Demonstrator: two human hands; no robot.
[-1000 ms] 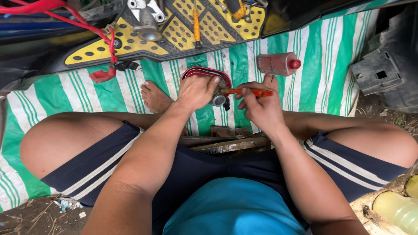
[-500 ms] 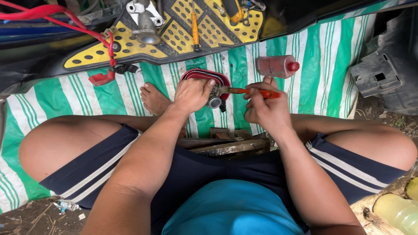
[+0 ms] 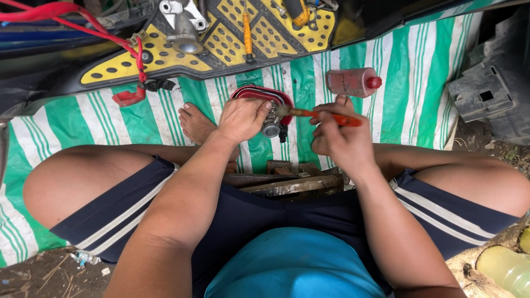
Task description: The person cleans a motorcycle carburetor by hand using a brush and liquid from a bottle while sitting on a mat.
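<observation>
My left hand (image 3: 242, 118) grips a small grey metal part (image 3: 271, 126) over a red-rimmed bowl (image 3: 264, 94) on the striped mat. My right hand (image 3: 339, 138) holds an orange-handled brush (image 3: 320, 115), whose tip touches the metal part. I sit cross-legged, bare feet under the hands. A reddish plastic bottle (image 3: 353, 81) with a red cap lies on its side just beyond the right hand.
A green and white striped mat (image 3: 425, 83) covers the ground. A yellow perforated footboard (image 3: 221, 38) with a metal casting (image 3: 182, 30), an orange screwdriver (image 3: 247, 30) and red wires (image 3: 94, 30) lies ahead. Black plastic part (image 3: 486, 94) at right. Wooden block (image 3: 287, 179) under my legs.
Both hands stay over the bowl; the right hand has shifted slightly, working the brush across the metal part. The view has tilted a little.
</observation>
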